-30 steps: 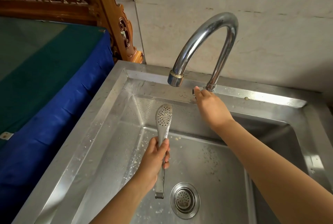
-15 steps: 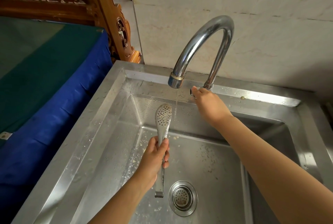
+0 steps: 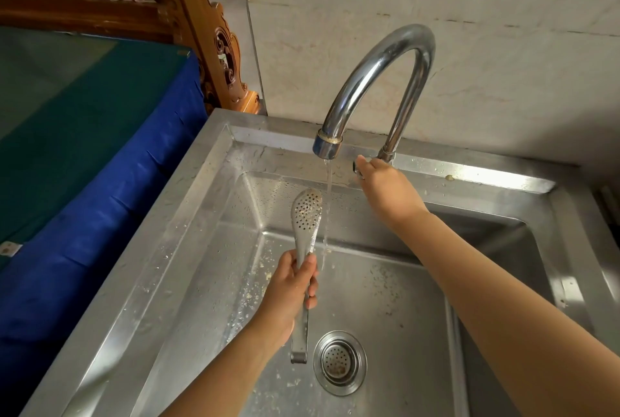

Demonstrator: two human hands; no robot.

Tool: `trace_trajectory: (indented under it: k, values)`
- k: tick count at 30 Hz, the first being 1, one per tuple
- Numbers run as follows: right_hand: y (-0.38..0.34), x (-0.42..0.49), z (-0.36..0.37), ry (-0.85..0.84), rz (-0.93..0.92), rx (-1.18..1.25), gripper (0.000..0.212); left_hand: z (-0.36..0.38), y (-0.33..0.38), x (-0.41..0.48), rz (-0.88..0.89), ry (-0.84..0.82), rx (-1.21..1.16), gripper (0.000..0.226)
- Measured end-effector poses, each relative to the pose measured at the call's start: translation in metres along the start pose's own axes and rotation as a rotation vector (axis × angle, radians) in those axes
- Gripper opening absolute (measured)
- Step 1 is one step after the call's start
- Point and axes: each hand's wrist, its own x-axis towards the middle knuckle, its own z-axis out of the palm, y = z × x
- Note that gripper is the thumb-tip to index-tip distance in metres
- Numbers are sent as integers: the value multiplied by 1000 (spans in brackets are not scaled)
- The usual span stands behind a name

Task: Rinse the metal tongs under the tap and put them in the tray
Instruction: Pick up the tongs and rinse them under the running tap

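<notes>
My left hand [image 3: 291,286] grips the metal tongs [image 3: 306,215] around the middle, upright over the steel sink [image 3: 188,249]. Their perforated spoon end points up and carries bits of food. A thin stream of water [image 3: 327,215] falls from the curved chrome tap [image 3: 375,71], just to the right of the spoon end and apart from it. My right hand [image 3: 385,188] rests on the tap handle at the spout's base, with the fingers curled on it. No tray is in view.
The round drain strainer [image 3: 339,362] sits at the basin's bottom, right of the tongs' hinge end. Food crumbs dot the basin floor. A blue and green cloth-covered surface [image 3: 84,148] lies left of the sink, with carved wooden furniture [image 3: 214,47] behind it. A pale wall stands behind the tap.
Water now runs from the spout in a steady thin stream; a second ago none fell. My right hand stays on the handle and the tongs have barely moved.
</notes>
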Motion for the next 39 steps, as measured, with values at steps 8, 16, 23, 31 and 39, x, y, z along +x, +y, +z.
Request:
trace_trajectory:
  k: [8, 16, 23, 31, 39]
  values:
    - [-34, -53, -3, 351, 138, 412, 33, 13, 5, -4, 82, 9, 156, 11]
    - [-38, -76, -4, 273, 225, 729, 27, 17, 15, -10, 105, -34, 202, 12]
    - [-52, -54, -7, 96, 95, 746, 73, 24, 20, -15, 108, -43, 219, 7]
    - [-61, -42, -1, 151, 219, 1070, 28, 8, 15, -18, 152, -48, 371, 7]
    - [-75, -35, 4, 68, 316, 1205, 40, 5, 20, -7, 206, -19, 468, 11]
